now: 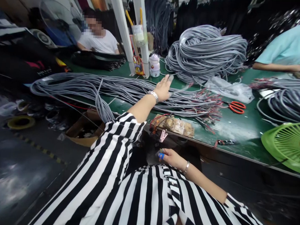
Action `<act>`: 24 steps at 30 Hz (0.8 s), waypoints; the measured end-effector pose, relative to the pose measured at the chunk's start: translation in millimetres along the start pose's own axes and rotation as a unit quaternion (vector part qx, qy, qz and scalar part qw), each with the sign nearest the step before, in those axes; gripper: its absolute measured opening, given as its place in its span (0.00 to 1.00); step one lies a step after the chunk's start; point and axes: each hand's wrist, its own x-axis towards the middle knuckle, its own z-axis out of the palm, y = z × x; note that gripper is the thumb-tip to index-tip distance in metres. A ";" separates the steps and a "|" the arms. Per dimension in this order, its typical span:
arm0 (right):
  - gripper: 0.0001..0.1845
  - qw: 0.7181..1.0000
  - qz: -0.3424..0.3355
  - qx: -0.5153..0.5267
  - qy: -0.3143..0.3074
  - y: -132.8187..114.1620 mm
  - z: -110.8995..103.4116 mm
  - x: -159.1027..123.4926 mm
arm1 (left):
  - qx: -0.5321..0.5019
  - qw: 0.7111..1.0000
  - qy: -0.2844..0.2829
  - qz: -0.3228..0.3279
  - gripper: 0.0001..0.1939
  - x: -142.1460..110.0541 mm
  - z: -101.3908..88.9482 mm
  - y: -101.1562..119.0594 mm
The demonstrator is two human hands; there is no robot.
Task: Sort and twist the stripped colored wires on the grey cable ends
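Note:
My left hand (163, 88) reaches across a long bundle of grey cables (126, 88) on the green bench. Its fingers are stretched forward over the cables, with something greyish on a fingertip. Beside it, a blurred cable end (181, 90) sticks up. The bundle's stripped ends, with thin red and dark wires (209, 103), fan out to the right. My right hand (171, 158) is below the bench edge, close to my lap. Its fingers are curled together, with blue tape (161, 155) around one; whatever they hold is hidden.
A big grey cable coil (206, 52) stands behind, near a clear plastic bag (231, 89). Orange-handled scissors (236, 107), a taped block (177, 126), a pink clip (163, 136) and a green fan (286, 143) are along the front. Two people (99, 38) sit across the bench.

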 end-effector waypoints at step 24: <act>0.22 0.999 -0.033 -0.020 0.008 -3.8 -10.5 0.6 | -0.158 0.986 0.055 0.017 0.16 -157.8 -68.3 43.2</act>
